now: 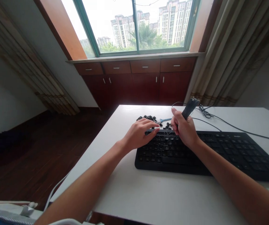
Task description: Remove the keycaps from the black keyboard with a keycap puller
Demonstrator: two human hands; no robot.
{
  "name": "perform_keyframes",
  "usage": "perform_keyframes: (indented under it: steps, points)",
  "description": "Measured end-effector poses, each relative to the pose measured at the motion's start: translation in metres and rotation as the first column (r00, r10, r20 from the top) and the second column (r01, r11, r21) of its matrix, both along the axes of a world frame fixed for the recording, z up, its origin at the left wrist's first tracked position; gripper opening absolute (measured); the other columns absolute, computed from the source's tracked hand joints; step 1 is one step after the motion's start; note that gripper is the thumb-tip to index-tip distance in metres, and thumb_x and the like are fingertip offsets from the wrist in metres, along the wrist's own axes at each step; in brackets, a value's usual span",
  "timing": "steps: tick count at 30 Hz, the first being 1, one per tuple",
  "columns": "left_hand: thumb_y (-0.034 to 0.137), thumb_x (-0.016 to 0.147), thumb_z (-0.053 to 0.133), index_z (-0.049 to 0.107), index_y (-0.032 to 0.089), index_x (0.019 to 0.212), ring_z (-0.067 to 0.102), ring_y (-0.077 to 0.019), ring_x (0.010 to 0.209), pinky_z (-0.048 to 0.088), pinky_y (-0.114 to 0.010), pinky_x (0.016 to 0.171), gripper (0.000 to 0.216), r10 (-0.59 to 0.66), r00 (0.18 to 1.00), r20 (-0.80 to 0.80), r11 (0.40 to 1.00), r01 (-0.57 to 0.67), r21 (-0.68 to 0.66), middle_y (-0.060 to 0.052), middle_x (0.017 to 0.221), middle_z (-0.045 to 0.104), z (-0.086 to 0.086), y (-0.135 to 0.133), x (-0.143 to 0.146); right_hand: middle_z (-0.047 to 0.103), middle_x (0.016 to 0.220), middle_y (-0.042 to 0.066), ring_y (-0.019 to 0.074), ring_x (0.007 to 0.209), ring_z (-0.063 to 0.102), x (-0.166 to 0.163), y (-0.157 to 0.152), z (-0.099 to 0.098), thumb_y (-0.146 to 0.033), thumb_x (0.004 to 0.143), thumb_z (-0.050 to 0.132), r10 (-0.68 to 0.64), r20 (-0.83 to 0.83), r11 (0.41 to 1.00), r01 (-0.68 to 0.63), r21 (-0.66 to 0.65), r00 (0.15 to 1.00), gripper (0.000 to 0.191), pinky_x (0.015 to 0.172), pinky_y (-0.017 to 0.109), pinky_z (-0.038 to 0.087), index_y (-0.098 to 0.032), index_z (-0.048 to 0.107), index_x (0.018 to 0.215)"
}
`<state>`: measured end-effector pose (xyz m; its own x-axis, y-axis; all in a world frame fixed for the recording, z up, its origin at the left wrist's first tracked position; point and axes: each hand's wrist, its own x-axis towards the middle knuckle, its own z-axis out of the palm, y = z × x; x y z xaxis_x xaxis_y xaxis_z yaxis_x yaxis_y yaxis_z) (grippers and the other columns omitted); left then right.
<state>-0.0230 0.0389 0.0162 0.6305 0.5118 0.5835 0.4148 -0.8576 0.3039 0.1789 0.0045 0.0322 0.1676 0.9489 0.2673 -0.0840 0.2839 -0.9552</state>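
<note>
A black keyboard [209,150] lies on the white table, its left part showing bare sockets where keycaps are off. My right hand [183,128] is wrapped round the black handle of a wire keycap puller [189,107], held tilted above the upper row. Thin wires show below the fist, close to the sockets. My left hand [141,131] rests at the keyboard's upper left corner, fingers stretched and thumb apart, holding nothing that I can see. Several loose black keycaps [150,118] lie in a pile behind it. More keycaps [167,125] lie between the hands.
A thin blue tool [165,119] lies behind the keyboard. A black cable [237,126] runs across the white table [134,187], with a tied bundle [206,113] at the back. Beyond the table stand dark red cabinets [146,89] under a window. A white cord [55,189] hangs at the left edge.
</note>
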Motion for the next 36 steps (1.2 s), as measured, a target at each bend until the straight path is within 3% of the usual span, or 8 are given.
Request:
perform_keyframes:
  steps: [6, 11, 17, 32, 36]
  points:
    - [0.03, 0.099, 0.057, 0.069, 0.022, 0.116, 0.068, -0.021, 0.101, 0.056, -0.038, 0.091, 0.023, -0.074, 0.988, -0.134, 0.993, 0.084, 0.077, -0.005, 0.111, 0.075, 0.001, -0.011, 0.005, 0.047, 0.045, -0.003, 0.0072, 0.036, 0.036, 0.01, -0.006, 0.009, -0.047, 0.093, 0.062, 0.029, 0.02, 0.995, -0.027, -0.093, 0.999, 0.052, 0.035, 0.023, 0.026, -0.021, 0.042, 0.053]
    - [0.029, 0.099, 0.056, 0.067, 0.023, 0.12, 0.068, -0.0207, 0.1, 0.055, -0.037, 0.09, 0.024, -0.037, 0.975, -0.221, 0.984, 0.074, 0.161, -0.005, 0.113, 0.074, 0.008, -0.012, -0.001, 0.046, 0.045, -0.004, 0.0068, 0.035, 0.036, 0.007, -0.01, 0.013, -0.048, 0.094, 0.061, 0.06, 0.104, 0.994, -0.049, -0.102, 0.993, 0.052, 0.034, 0.022, 0.026, -0.02, 0.044, 0.053]
    - [0.026, 0.1, 0.054, 0.067, 0.022, 0.118, 0.067, -0.0201, 0.098, 0.056, -0.037, 0.089, 0.023, 0.009, 0.98, -0.201, 0.979, 0.032, 0.201, -0.005, 0.111, 0.074, 0.013, -0.013, -0.001, 0.047, 0.044, -0.004, 0.0072, 0.034, 0.039, 0.007, -0.01, 0.002, -0.05, 0.093, 0.061, 0.062, 0.191, 0.994, -0.044, -0.097, 0.98, 0.051, 0.034, 0.022, 0.032, -0.02, 0.047, 0.055]
    - [0.028, 0.1, 0.055, 0.069, 0.023, 0.118, 0.066, -0.0225, 0.108, 0.058, -0.041, 0.095, 0.023, -0.127, 0.972, -0.199, 0.983, 0.15, 0.107, -0.005, 0.12, 0.073, 0.002, -0.024, 0.012, 0.049, 0.042, -0.003, 0.0085, 0.034, 0.044, 0.01, -0.005, -0.009, -0.051, 0.093, 0.059, 0.022, 0.306, 0.995, 0.008, -0.096, 0.952, 0.054, 0.04, 0.024, 0.039, -0.02, 0.048, 0.051]
    - [0.025, 0.1, 0.054, 0.071, 0.022, 0.114, 0.068, -0.0208, 0.101, 0.059, -0.039, 0.092, 0.022, -0.125, 0.983, -0.135, 0.992, 0.127, 0.003, -0.003, 0.114, 0.076, -0.002, -0.024, 0.013, 0.047, 0.042, -0.004, 0.0084, 0.034, 0.043, 0.008, -0.005, -0.006, -0.053, 0.093, 0.059, 0.025, 0.312, 0.993, 0.011, -0.113, 0.95, 0.054, 0.041, 0.024, 0.038, -0.02, 0.047, 0.052]
